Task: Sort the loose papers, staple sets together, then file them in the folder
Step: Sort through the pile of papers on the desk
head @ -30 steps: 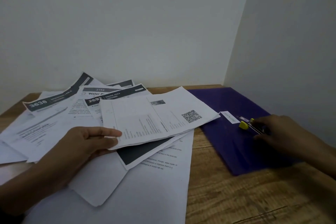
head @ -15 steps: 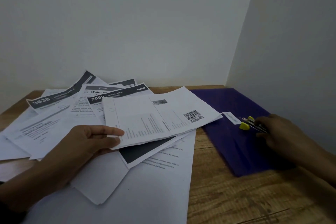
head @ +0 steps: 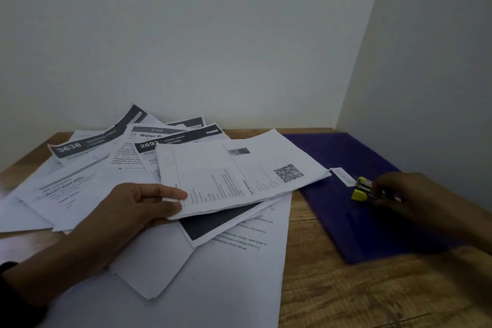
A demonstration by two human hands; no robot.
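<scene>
On the wooden bench, the left hand pinched a thin set of white printed papers above scattered sheets, while the right hand gripped a small yellow stapler on the flat purple folder.

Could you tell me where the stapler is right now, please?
In the head view, the stapler lies at the right on the purple folder, beside its white label, gripped by the right hand.

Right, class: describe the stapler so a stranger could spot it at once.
Find the purple folder lying at the table's right side. The stapler sits on it beside a white label, gripped by the right hand. It is the only small yellow object there.
</scene>
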